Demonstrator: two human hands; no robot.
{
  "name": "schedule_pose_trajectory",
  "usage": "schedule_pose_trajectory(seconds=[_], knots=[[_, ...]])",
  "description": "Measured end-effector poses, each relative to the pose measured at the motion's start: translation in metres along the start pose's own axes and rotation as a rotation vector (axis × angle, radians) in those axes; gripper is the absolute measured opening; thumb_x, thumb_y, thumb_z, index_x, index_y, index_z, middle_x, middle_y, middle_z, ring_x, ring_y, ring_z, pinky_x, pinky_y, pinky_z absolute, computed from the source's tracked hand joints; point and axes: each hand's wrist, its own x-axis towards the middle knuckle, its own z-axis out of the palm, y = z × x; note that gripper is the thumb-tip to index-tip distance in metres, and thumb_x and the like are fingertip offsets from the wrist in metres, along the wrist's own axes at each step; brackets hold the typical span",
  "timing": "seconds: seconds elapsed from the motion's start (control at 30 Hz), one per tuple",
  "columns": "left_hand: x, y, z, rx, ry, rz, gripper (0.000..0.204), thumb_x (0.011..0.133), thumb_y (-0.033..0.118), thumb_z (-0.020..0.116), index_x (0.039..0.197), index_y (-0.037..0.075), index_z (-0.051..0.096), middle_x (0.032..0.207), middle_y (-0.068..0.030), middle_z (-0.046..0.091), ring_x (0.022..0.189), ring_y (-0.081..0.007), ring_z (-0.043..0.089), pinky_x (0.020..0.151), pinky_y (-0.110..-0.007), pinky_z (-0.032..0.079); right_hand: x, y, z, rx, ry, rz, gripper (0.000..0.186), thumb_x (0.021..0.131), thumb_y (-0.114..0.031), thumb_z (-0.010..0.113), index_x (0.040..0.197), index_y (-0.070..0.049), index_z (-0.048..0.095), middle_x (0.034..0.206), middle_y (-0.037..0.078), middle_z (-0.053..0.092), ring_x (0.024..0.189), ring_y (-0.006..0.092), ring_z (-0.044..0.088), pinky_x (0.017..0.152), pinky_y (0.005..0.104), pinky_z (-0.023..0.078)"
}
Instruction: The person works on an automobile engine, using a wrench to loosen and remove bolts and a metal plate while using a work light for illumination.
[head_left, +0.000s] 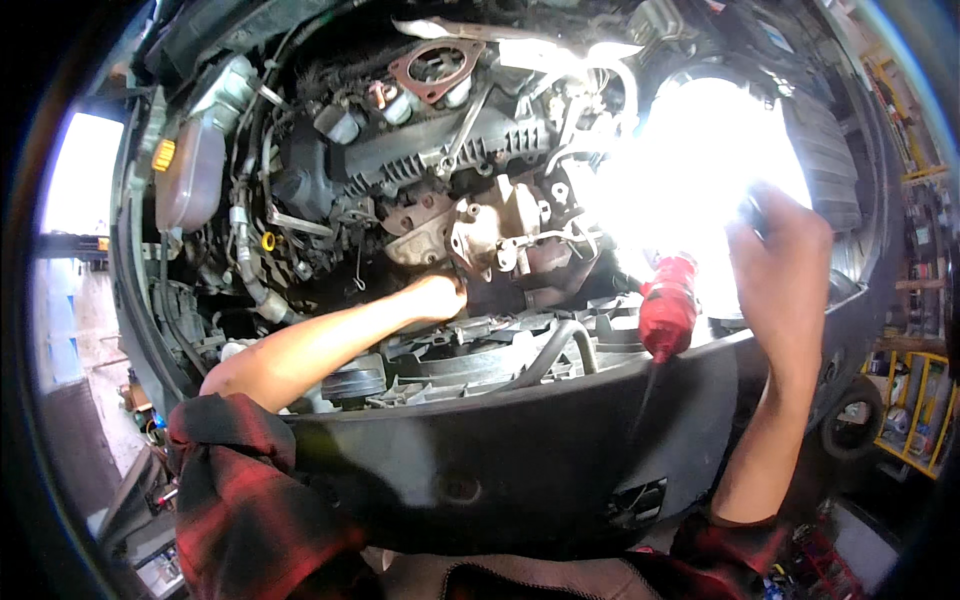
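Observation:
My left hand (440, 295) reaches into the engine bay, just under a tan metal manifold housing (490, 225). Its fingertips are hidden down in the shadow there. On the right, my right hand (785, 260) is raised with its fingers curled in front of a strong white glare (715, 150). A small dark thing shows at those fingers, but the light washes out its shape. Below the glare, a red tool-like body (668, 310) with a thin dark end pointing down rests near the front edge. A black ribbed engine cover (440, 155) lies behind the housing.
A brown flange gasket (408, 75) lies on top of the engine. At left stands a translucent reservoir with a yellow cap (165, 154). A black hose (560, 350) curves above the dark front bumper (480, 450). Yellow-framed shelving (915, 410) stands far right.

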Motion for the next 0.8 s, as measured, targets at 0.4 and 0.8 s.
schedule_pose_trajectory(seconds=[0.4, 0.8], knots=[[0.034, -0.003, 0.01, 0.151, -0.199, -0.086, 0.046, 0.097, 0.031, 0.036, 0.121, -0.001, 0.058, 0.13, -0.0183, 0.057, 0.118, -0.0317, 0.056, 0.099, -0.038, 0.045, -0.008, 0.001, 0.008, -0.111, -0.044, 0.024, 0.025, 0.09, -0.005, 0.065, 0.112, 0.006, 0.063, 0.084, 0.004, 0.062, 0.073, 0.0064, 0.051, 0.063, 0.0212, 0.042], [0.061, -0.015, 0.035, 0.087, -0.102, 0.247, 0.035, 0.091, 0.031, 0.045, 0.095, 0.003, 0.065, 0.103, -0.0199, 0.066, 0.096, -0.0385, 0.062, 0.085, -0.046, 0.049, -0.016, 0.014, 0.014, -0.268, 0.006, 0.062, 0.028, 0.094, -0.019, 0.063, 0.115, 0.0, 0.066, 0.075, -0.001, 0.06, 0.064, 0.0037, 0.046, 0.056, 0.0201, 0.033]])
